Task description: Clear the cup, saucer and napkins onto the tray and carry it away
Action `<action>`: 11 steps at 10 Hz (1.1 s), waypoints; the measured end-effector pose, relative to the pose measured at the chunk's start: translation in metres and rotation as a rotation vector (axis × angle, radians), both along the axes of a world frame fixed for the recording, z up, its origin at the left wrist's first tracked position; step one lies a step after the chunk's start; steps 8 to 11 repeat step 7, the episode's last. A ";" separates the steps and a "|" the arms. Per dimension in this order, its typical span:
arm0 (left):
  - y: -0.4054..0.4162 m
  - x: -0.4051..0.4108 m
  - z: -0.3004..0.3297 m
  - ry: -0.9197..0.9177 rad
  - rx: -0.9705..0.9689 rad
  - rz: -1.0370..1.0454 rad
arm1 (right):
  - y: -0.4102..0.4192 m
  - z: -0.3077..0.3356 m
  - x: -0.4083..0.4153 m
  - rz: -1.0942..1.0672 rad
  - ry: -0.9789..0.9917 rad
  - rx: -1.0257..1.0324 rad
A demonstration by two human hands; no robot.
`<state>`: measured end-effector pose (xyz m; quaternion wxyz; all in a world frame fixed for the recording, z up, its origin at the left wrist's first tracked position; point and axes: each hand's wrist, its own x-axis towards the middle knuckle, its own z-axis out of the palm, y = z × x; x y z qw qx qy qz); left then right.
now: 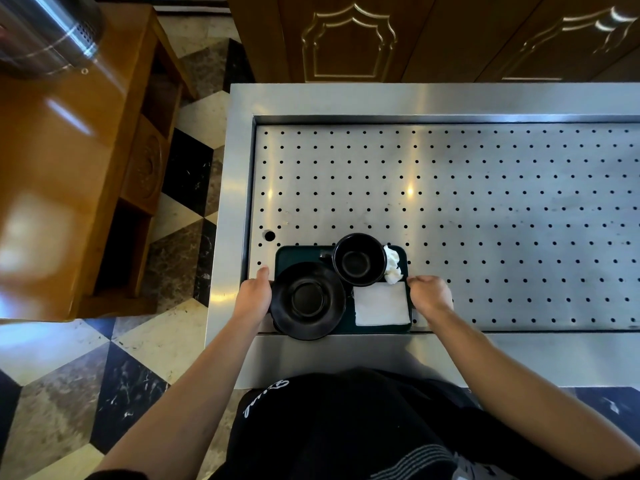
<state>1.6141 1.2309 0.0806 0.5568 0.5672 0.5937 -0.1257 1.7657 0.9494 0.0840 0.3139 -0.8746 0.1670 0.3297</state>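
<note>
A small dark green tray (294, 253) lies at the near left corner of a perforated steel counter. On it stand a black saucer (307, 300) at the front left and a black cup (358, 259) behind it. A flat white napkin (381, 304) lies at the front right, and a crumpled white napkin (392, 264) sits beside the cup. My left hand (253, 294) grips the tray's left edge. My right hand (429, 294) grips its right edge.
The perforated steel counter (485, 220) stretches to the right, with a raised steel rim (228, 209) around it. A wooden cabinet (79, 174) stands on the left across a strip of chequered marble floor (145, 358). Carved wooden doors (415, 36) rise behind the counter.
</note>
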 end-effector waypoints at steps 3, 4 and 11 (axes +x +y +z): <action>-0.018 -0.034 0.021 -0.024 0.263 -0.318 | -0.030 0.007 -0.057 0.474 -0.117 -0.141; -0.028 -0.045 0.022 -0.031 0.341 -0.398 | -0.032 0.006 -0.077 0.536 -0.162 -0.155; -0.080 -0.088 0.017 -0.087 0.547 -0.437 | -0.046 0.015 -0.127 0.698 -0.326 -0.184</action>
